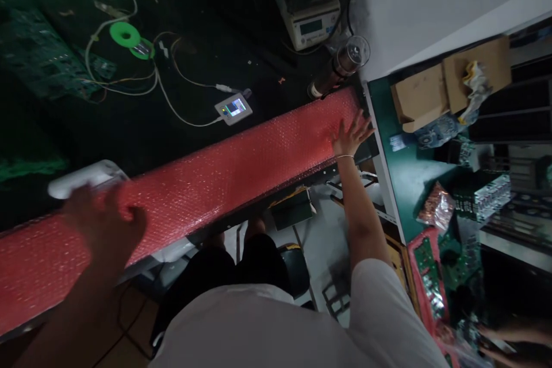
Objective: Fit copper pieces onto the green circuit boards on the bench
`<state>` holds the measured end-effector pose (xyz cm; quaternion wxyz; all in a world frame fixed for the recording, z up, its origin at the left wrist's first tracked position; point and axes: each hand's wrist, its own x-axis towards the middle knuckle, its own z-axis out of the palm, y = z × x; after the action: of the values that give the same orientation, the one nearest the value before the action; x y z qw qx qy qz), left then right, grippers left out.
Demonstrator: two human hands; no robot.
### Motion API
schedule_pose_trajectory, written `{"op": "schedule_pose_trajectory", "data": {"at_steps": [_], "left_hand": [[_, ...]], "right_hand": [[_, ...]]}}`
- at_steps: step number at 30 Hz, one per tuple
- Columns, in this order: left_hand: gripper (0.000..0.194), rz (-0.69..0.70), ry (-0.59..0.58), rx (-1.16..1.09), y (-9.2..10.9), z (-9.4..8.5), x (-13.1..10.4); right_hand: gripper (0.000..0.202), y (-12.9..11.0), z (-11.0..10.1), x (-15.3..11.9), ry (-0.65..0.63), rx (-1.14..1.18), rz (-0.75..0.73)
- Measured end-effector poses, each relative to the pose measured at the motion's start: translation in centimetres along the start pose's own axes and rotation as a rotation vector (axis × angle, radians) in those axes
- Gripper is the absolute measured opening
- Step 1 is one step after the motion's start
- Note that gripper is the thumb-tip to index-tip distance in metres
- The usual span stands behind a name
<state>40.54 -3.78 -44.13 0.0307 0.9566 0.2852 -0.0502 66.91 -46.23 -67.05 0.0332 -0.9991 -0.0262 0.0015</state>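
Observation:
A long strip of red bubble wrap [241, 167] lies along the front edge of the dark green bench. Near its right end, my right hand [350, 139] rests on the wrap with its fingers spread. My left hand [101, 224] is over the left part of the strip, blurred, with fingers apart and nothing seen in it; whether it touches the wrap I cannot tell. Just beyond the left fingers is a white rounded object [81, 178], partly hidden by them.
Behind the strip sit a small tester with a lit screen [234, 108], a green solder spool [125, 34], circuit boards [47, 57], a scale [313, 26] and a glass bottle [340, 66]. On the right bench are a cardboard box [422, 95] and more boards; another person's arms [513, 336] show there.

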Motion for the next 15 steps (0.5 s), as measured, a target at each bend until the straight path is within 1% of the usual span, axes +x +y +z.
{"op": "schedule_pose_trajectory", "data": {"at_steps": [1, 2, 3, 4, 6, 7, 8, 9, 11, 13, 15], "left_hand": [[0.062, 0.156, 0.025, -0.035, 2.9, 1.0, 1.2], [0.053, 0.301, -0.023, -0.078, 5.9, 2.3, 2.5], [0.049, 0.408, -0.091, -0.087, 8.9, 3.9, 3.8], [0.051, 0.493, -0.14, -0.075, 11.7, 5.5, 5.2], [0.061, 0.57, -0.2, -0.036, 16.3, 8.7, 7.3], [0.065, 0.574, -0.207, -0.005, 18.0, 10.1, 8.1], [0.069, 0.569, -0.211, 0.023, 19.2, 11.3, 8.5], [0.074, 0.549, -0.213, 0.047, 19.9, 12.2, 8.6], [0.079, 0.506, -0.219, 0.085, 20.2, 13.4, 8.2], [0.079, 0.475, -0.221, 0.115, 19.8, 13.6, 7.4], [0.075, 0.465, -0.211, 0.142, 19.6, 13.4, 6.5]], "right_hand": [[0.044, 0.0, 0.0, 0.2, -0.021, 0.02, -0.079], [0.041, 0.0, 0.1, 0.4, -0.051, 0.043, -0.147], [0.04, 0.0, 0.3, 0.6, -0.082, 0.065, -0.191], [0.04, 0.0, 0.5, 0.8, -0.107, 0.084, -0.209], [0.041, 0.2, 0.8, 0.8, -0.143, 0.117, -0.195], [0.043, 0.4, 1.0, 0.7, -0.153, 0.128, -0.183], [0.044, 0.7, 1.1, 0.5, -0.163, 0.137, -0.177], [0.047, 1.0, 1.3, 0.3, -0.175, 0.144, -0.177], [0.051, 1.7, 1.5, -0.3, -0.195, 0.159, -0.183], [0.054, 2.5, 1.7, -1.0, -0.207, 0.182, -0.192], [0.055, 3.2, 1.9, -1.6, -0.214, 0.201, -0.199]]}}
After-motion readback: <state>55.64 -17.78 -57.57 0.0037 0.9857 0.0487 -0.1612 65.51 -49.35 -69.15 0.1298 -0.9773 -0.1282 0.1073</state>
